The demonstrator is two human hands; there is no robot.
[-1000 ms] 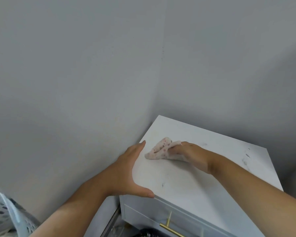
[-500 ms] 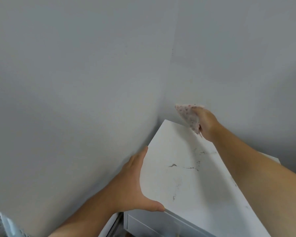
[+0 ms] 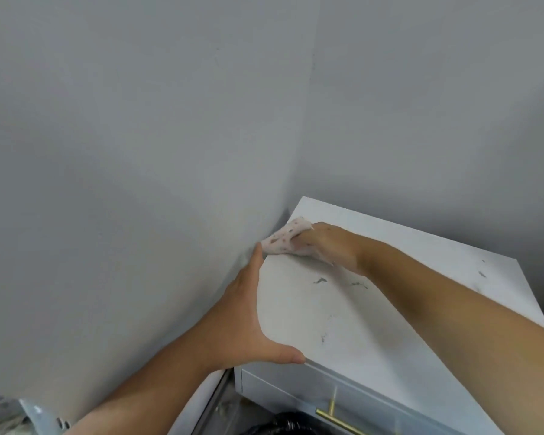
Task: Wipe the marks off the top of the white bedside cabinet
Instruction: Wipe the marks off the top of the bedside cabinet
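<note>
While the left hand (image 3: pixel 242 312) braces the cabinet's left edge, the right hand (image 3: pixel 330 246) presses a cloth (image 3: pixel 281 241) onto the top.

Fingers of the left hand lie flat along the side, thumb hooked over the front corner, holding nothing. The right hand clutches the spotted cloth near the back-left corner of the white bedside cabinet (image 3: pixel 405 340), which stands in the wall corner. Grey marks (image 3: pixel 320 281) show mid-top and near the right edge. A brass drawer handle (image 3: pixel 336 417) sits below.
</note>
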